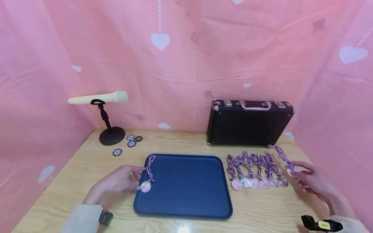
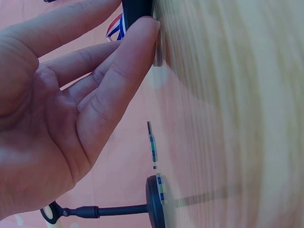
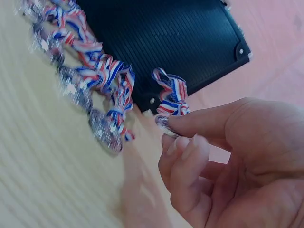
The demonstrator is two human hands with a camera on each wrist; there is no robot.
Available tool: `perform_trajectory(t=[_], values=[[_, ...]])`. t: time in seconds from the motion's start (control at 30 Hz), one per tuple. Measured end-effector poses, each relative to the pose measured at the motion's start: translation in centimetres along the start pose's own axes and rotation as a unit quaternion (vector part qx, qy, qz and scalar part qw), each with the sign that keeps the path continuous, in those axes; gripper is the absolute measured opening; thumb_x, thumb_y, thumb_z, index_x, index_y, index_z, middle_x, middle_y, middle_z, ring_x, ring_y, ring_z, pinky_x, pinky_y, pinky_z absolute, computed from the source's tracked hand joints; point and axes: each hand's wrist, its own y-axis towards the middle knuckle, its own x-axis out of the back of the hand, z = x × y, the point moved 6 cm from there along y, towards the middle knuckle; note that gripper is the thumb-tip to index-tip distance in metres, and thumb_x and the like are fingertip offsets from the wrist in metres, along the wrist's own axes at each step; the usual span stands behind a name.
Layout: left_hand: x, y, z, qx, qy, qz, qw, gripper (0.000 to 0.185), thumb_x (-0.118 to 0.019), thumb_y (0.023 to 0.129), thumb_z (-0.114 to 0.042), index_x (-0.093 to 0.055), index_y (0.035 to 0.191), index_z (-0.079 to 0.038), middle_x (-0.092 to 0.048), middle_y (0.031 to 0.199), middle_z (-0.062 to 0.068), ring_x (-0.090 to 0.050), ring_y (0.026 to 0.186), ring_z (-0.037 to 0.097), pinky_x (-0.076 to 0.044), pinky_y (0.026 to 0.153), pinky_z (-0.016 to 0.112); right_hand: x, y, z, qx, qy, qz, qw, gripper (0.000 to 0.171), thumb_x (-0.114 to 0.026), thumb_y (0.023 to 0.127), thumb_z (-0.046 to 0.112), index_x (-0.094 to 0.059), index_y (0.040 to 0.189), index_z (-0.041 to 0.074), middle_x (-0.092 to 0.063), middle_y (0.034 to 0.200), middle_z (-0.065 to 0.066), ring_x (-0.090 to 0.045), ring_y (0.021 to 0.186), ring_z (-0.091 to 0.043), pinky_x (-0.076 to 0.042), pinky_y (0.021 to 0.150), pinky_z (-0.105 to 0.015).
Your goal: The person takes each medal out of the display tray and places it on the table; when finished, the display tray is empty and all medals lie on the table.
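My left hand (image 1: 123, 178) is at the left edge of the blue tray (image 1: 186, 194). Thumb and fingers bend around its rim (image 2: 137, 10), their tips partly hidden. Just inside that edge lies a medal (image 1: 145, 186) with a striped, knotted ribbon. On the far right, my right hand (image 1: 313, 181) pinches another medal (image 3: 164, 123) between thumb and fingers. Its striped ribbon (image 1: 281, 153) trails toward the case. Several medals (image 1: 264, 183) lie in a row between the tray and my right hand, ribbons pointing away from me.
A black hard case (image 1: 247, 126) with a metal handle stands at the back right. At the back left, a white microphone (image 1: 100, 97) rests on a black stand (image 1: 112, 136), with several poker chips (image 1: 131, 143) beside it. Pink cloth (image 1: 186, 81) hangs behind the wooden table.
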Motion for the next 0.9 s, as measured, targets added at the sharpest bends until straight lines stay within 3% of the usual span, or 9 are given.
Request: perform_trajectory(t=[0.13,0.2,0.23,0.27,0.37,0.43,0.47,0.67,0.9], values=[[-0.01,-0.01,0.14,0.001,-0.001,0.001,1.0000,0.070,-0.084,0.085,-0.001,-0.059,0.150,-0.009,-0.064,0.108,0.007,-0.064,0.086,0.019,-0.062,0.062,0.037,0.21,-0.07,-0.84,-0.037,-0.036,0.007,0.999,0.055,-0.061,0.107,0.014,-0.055,0.098,0.068,-0.060,0.074,0.004,-0.056,0.057,-0.007,-0.053,0.050,-0.025],[-0.02,-0.03,0.13,-0.004,-0.001,0.001,1.0000,0.071,-0.085,0.085,-0.001,-0.059,0.150,-0.008,-0.064,0.107,0.007,-0.064,0.085,0.019,-0.062,0.062,0.037,0.14,-0.08,-0.96,-0.047,-0.061,0.007,0.997,0.035,-0.061,0.107,0.016,-0.069,0.116,0.048,-0.058,0.074,0.003,-0.056,0.058,-0.008,-0.054,0.052,-0.025],[-0.03,-0.04,0.11,-0.007,0.000,0.001,1.0000,0.071,-0.085,0.084,-0.001,-0.059,0.150,-0.008,-0.064,0.107,0.007,-0.064,0.085,0.019,-0.062,0.061,0.037,0.14,-0.07,-0.99,-0.049,-0.072,0.006,0.996,0.031,-0.061,0.107,0.017,-0.069,0.120,0.043,-0.057,0.073,0.003,-0.055,0.059,-0.008,-0.054,0.053,-0.026],[-0.04,-0.06,0.08,-0.010,-0.001,0.001,0.9999,0.071,-0.085,0.084,-0.001,-0.059,0.150,-0.007,-0.064,0.107,0.007,-0.063,0.085,0.019,-0.061,0.061,0.037,0.08,-0.07,-0.96,-0.048,-0.083,0.007,0.995,0.027,-0.060,0.107,0.017,-0.069,0.130,0.029,-0.057,0.073,0.003,-0.055,0.058,-0.008,-0.054,0.053,-0.026],[-0.07,-0.11,0.05,-0.009,-0.002,0.001,1.0000,0.072,-0.085,0.084,0.000,-0.058,0.150,-0.006,-0.063,0.107,0.007,-0.063,0.081,0.019,-0.061,0.060,0.037,0.02,-0.02,-0.84,-0.048,-0.115,0.000,0.992,0.049,-0.060,0.107,0.016,-0.046,0.147,-0.008,-0.056,0.073,0.001,-0.055,0.057,-0.009,-0.055,0.053,-0.027],[-0.08,-0.13,0.00,-0.005,-0.003,0.001,1.0000,0.072,-0.084,0.084,0.000,-0.058,0.150,-0.007,-0.063,0.107,0.007,-0.063,0.080,0.019,-0.060,0.060,0.036,0.14,0.02,-0.89,-0.054,-0.128,-0.006,0.990,0.047,-0.061,0.106,0.016,-0.049,0.144,-0.008,-0.057,0.074,0.001,-0.055,0.057,-0.009,-0.056,0.053,-0.028],[-0.07,-0.15,-0.03,-0.002,-0.003,0.000,1.0000,0.072,-0.084,0.084,0.000,-0.058,0.151,-0.007,-0.063,0.107,0.007,-0.063,0.080,0.020,-0.060,0.060,0.036,0.20,0.03,-0.86,-0.054,-0.137,-0.008,0.989,0.053,-0.061,0.105,0.016,-0.041,0.147,-0.012,-0.058,0.075,0.001,-0.056,0.057,-0.009,-0.056,0.053,-0.028],[0.01,-0.26,-0.15,0.002,-0.001,0.000,1.0000,0.070,-0.083,0.086,0.002,-0.058,0.150,-0.007,-0.063,0.108,0.008,-0.063,0.089,0.020,-0.061,0.062,0.037,0.67,0.06,-0.76,-0.052,-0.168,-0.027,0.984,0.054,-0.066,0.102,0.016,-0.047,0.140,-0.017,-0.063,0.081,0.001,-0.059,0.060,-0.009,-0.057,0.056,-0.028],[-0.02,-0.14,-0.10,-0.005,-0.001,0.002,1.0000,0.070,-0.082,0.086,0.002,-0.058,0.151,-0.006,-0.063,0.108,0.008,-0.064,0.088,0.020,-0.062,0.062,0.038,0.93,-0.08,-0.73,-0.044,-0.187,-0.025,0.981,0.051,-0.066,0.101,0.011,-0.048,0.135,-0.022,-0.067,0.083,0.000,-0.061,0.064,-0.009,-0.058,0.058,-0.027]])
